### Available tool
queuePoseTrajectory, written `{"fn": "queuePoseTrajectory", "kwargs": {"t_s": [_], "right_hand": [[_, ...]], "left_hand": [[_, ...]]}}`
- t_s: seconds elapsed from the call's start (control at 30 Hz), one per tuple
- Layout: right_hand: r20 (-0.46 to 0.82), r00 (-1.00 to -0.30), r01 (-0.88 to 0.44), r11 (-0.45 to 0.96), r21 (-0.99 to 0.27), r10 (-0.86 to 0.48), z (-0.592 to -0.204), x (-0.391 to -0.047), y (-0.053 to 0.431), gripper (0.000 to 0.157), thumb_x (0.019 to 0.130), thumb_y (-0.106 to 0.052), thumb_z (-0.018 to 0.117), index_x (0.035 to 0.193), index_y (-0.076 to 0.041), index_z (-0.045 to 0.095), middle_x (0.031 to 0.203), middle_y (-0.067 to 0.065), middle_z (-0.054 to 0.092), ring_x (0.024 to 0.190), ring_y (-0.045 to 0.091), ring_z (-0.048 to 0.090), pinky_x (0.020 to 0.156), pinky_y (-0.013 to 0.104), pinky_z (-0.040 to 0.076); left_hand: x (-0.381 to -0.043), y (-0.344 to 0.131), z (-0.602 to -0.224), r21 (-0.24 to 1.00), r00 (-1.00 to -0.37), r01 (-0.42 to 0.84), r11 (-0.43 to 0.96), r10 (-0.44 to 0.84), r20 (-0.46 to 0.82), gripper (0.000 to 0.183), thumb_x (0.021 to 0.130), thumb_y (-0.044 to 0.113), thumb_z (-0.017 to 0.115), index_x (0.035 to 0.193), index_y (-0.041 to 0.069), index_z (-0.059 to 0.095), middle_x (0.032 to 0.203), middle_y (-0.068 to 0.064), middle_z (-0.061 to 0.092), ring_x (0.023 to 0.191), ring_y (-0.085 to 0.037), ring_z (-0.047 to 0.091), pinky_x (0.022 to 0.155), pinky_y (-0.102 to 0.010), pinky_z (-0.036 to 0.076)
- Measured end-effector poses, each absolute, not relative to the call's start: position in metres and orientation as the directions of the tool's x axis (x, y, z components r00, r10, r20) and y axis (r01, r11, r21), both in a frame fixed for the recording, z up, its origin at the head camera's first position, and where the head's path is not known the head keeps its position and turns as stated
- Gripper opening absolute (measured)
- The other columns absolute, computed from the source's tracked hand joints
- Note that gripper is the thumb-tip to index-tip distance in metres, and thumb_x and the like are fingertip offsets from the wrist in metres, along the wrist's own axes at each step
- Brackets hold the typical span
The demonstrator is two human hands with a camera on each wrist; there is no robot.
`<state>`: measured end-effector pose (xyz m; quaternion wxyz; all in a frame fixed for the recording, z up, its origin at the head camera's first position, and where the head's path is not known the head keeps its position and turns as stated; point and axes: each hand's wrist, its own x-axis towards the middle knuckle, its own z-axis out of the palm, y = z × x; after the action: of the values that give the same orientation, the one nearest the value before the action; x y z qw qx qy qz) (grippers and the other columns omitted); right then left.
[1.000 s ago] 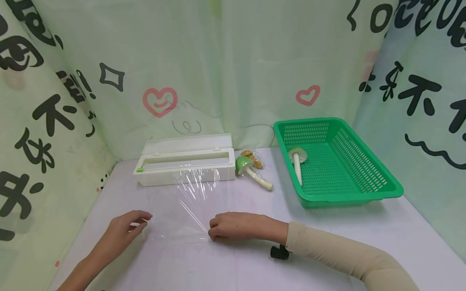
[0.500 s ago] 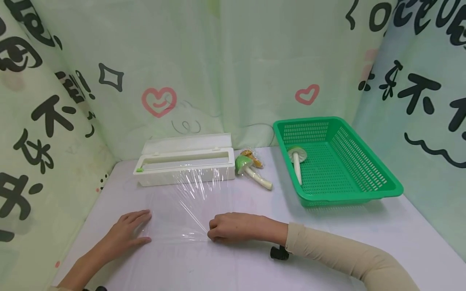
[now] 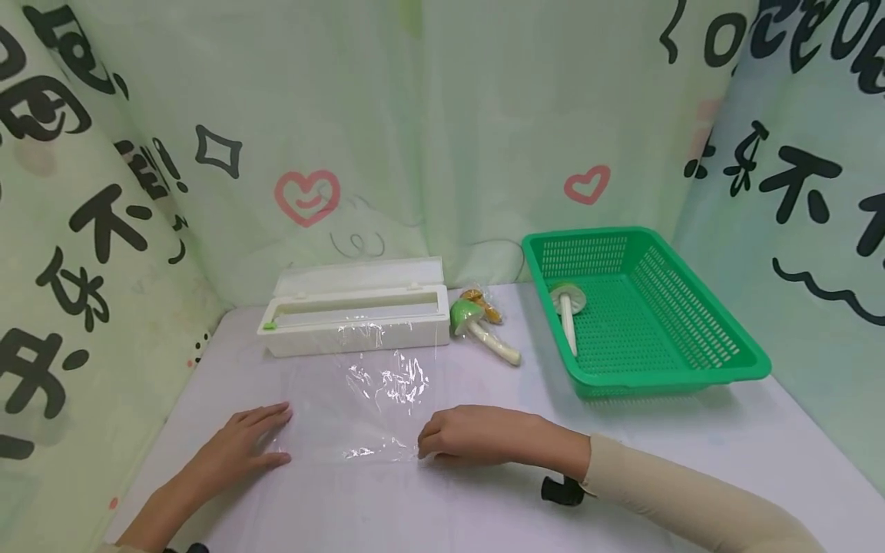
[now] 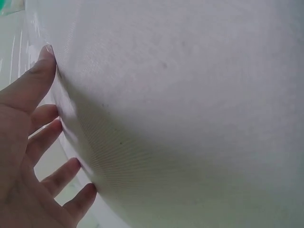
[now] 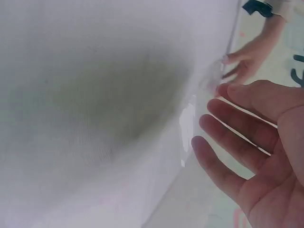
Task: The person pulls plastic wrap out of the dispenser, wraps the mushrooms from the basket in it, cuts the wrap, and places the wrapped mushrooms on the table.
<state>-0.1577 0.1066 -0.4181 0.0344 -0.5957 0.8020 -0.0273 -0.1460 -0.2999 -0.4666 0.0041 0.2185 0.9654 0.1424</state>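
A sheet of clear plastic wrap runs from the white wrap dispenser box toward the front of the white-covered table, glinting at its folds. My left hand rests at the sheet's left front corner, fingers spread and fingertips down on the table; the left wrist view shows the same hand with its fingers apart. At the right front corner my right hand pinches the wrap between thumb and forefinger. In the right wrist view, the other fingers of this hand are fanned out loosely.
The box's lid stands raised at the back. Beside it lie a wrapped green-capped toy mushroom and a wrapped brown item. A green basket at the right holds another mushroom. Printed curtains surround the table.
The left hand came down with fingers spread at the sheet's left corner. The right hand has shifted right, and the stretched diagonal creases in the wrap have eased.
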Motion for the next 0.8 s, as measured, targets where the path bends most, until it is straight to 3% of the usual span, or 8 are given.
{"fn": "queuePoseTrajectory", "kwargs": {"t_s": [0.2, 0.5, 0.8], "right_hand": [[0.095, -0.389, -0.916, 0.374, -0.144, -0.916, -0.389, -0.158, 0.135, 0.022, 0.096, -0.010, 0.071, 0.117, -0.014, 0.074, 0.121, -0.002, 0.070, 0.115, 0.012, 0.064, 0.096, 0.021, 0.052], [0.283, -0.526, -0.849, 0.517, -0.111, -0.802, -0.350, -0.179, 0.188, 0.024, 0.091, -0.005, 0.075, 0.114, -0.011, 0.072, 0.113, 0.002, 0.070, 0.105, 0.019, 0.065, 0.086, 0.031, 0.058], [0.328, -0.672, -0.725, 0.680, -0.109, -0.664, -0.322, -0.204, 0.231, 0.027, 0.090, -0.003, 0.075, 0.117, -0.007, 0.070, 0.114, 0.007, 0.072, 0.101, 0.025, 0.067, 0.081, 0.039, 0.059]], "left_hand": [[-0.142, -0.302, -0.468, 0.253, -0.895, 0.446, 0.858, 0.435, 0.101, 0.069, 0.079, 0.040, 0.084, 0.133, 0.001, 0.065, 0.138, -0.017, 0.061, 0.117, -0.048, 0.057, 0.094, -0.060, 0.050], [-0.142, -0.303, -0.469, 0.265, -0.897, 0.443, 0.857, 0.426, 0.121, 0.068, 0.080, 0.040, 0.083, 0.134, 0.002, 0.064, 0.140, -0.015, 0.060, 0.117, -0.047, 0.056, 0.093, -0.059, 0.050], [-0.146, -0.301, -0.470, 0.257, -0.899, 0.438, 0.861, 0.422, 0.117, 0.068, 0.080, 0.041, 0.083, 0.134, 0.004, 0.064, 0.140, -0.014, 0.060, 0.117, -0.046, 0.057, 0.091, -0.059, 0.051]]}}
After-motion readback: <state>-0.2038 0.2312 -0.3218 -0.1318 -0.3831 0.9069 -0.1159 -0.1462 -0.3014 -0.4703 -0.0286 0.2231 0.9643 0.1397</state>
